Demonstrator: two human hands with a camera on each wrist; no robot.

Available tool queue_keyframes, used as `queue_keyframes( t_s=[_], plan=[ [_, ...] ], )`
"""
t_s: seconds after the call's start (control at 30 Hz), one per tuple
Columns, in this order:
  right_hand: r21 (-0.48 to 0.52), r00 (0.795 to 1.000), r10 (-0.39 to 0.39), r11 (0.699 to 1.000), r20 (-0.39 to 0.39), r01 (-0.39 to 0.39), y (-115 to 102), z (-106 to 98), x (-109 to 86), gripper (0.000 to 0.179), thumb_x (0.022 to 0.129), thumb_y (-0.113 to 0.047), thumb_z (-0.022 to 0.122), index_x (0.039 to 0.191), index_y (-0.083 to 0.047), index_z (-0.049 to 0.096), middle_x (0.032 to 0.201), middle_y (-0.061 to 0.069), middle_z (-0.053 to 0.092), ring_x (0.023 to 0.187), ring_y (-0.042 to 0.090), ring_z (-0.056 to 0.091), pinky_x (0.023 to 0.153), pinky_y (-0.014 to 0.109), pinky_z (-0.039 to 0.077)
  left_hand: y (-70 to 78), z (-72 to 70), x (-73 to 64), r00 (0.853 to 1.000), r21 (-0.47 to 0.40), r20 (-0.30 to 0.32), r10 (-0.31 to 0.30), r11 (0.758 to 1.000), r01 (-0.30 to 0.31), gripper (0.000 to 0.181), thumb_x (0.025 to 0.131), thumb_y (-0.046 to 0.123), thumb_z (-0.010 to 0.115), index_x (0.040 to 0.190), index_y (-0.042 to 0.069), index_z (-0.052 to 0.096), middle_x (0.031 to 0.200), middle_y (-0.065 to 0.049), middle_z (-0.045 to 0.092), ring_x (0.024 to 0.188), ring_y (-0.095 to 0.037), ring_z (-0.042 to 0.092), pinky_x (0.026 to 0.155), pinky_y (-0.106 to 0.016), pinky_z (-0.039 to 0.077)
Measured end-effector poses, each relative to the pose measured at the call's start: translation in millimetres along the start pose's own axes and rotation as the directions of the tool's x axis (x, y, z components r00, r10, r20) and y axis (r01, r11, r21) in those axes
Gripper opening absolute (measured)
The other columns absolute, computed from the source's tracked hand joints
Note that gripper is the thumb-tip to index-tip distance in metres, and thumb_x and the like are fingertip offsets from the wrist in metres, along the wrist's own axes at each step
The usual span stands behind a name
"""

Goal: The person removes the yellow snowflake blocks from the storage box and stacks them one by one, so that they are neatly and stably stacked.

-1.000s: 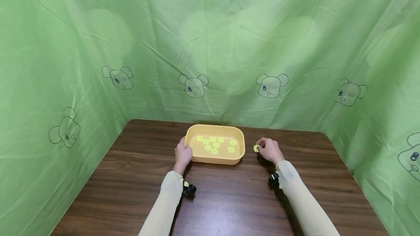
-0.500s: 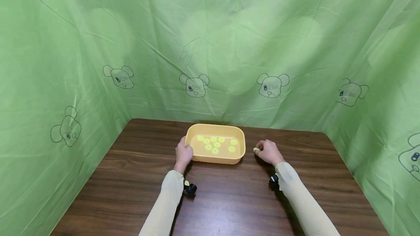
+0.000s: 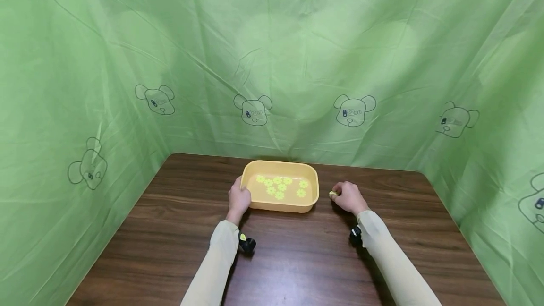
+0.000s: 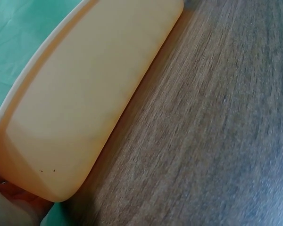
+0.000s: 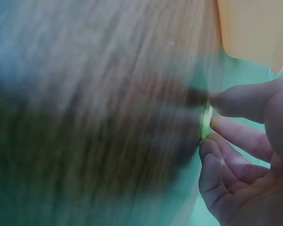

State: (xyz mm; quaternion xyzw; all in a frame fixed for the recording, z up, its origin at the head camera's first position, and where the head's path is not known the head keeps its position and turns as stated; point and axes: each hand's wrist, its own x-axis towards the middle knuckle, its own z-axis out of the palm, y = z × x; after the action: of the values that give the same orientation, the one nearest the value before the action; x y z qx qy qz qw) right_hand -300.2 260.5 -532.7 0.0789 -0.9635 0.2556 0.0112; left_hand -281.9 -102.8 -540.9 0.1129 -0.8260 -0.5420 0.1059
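Observation:
A pale yellow-orange plastic basin stands on the table, with several small yellow flower-shaped pieces lying flat on its floor. My left hand grips the basin's left end, thumb over the rim; in the left wrist view the basin's long side fills the upper left. To the right of the basin, my right hand pinches one yellow flower-shaped piece between thumb and fingertips. That piece appears edge-on in the right wrist view, close over the tabletop.
The dark wood-grain table is backed and flanked by a green curtain printed with bear heads. Behind the basin, the table's far edge lies close. A black camera is strapped at each wrist.
The flower-shaped piece in my right hand has tilted from facing the head camera to lying flatter, and the hand has dipped slightly. My left hand and the basin keep their place.

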Motion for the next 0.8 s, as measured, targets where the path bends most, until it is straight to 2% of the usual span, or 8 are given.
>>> queue_keyframes(
  t_s=[0.37, 0.63, 0.8],
  plan=[
    [-0.009, 1.000, -0.017, 1.000, -0.017, 0.017, -0.8, 1.4, -1.7, 0.017, 0.085, -0.015, 0.072, 0.094, -0.001, 0.071, 0.087, 0.013, 0.065, 0.080, 0.026, 0.060, 0.073, 0.043, 0.051, -0.1, -0.1, 1.3, 1.000, 0.011, 0.001, 0.008, 1.000, -0.008, 0.051, 0.095, 0.004, 0.041, 0.145, 0.003, 0.053, 0.142, -0.024, 0.058, 0.128, -0.041, 0.055, 0.109, -0.054, 0.043],
    [-0.072, 1.000, 0.023, 0.997, -0.014, -0.024, -6.7, 0.0, -1.8, 0.019, 0.086, -0.019, 0.072, 0.097, -0.004, 0.071, 0.092, 0.013, 0.063, 0.082, 0.028, 0.059, 0.073, 0.047, 0.051, 0.1, -0.1, 1.1, 1.000, -0.001, 0.000, -0.006, 1.000, 0.006, 0.050, 0.096, 0.005, 0.041, 0.145, 0.004, 0.053, 0.143, -0.022, 0.058, 0.130, -0.038, 0.054, 0.110, -0.052, 0.042],
    [-0.076, 0.995, 0.022, 0.997, -0.100, -0.030, -21.1, -6.6, 1.8, 0.020, 0.088, -0.024, 0.072, 0.100, -0.008, 0.072, 0.101, 0.013, 0.064, 0.091, 0.032, 0.064, 0.075, 0.052, 0.053, 0.1, -0.8, 1.5, 1.000, -0.017, -0.003, -0.002, 1.000, 0.002, 0.049, 0.097, 0.004, 0.042, 0.144, 0.003, 0.054, 0.142, -0.022, 0.058, 0.129, -0.039, 0.055, 0.110, -0.052, 0.043]
  ],
)
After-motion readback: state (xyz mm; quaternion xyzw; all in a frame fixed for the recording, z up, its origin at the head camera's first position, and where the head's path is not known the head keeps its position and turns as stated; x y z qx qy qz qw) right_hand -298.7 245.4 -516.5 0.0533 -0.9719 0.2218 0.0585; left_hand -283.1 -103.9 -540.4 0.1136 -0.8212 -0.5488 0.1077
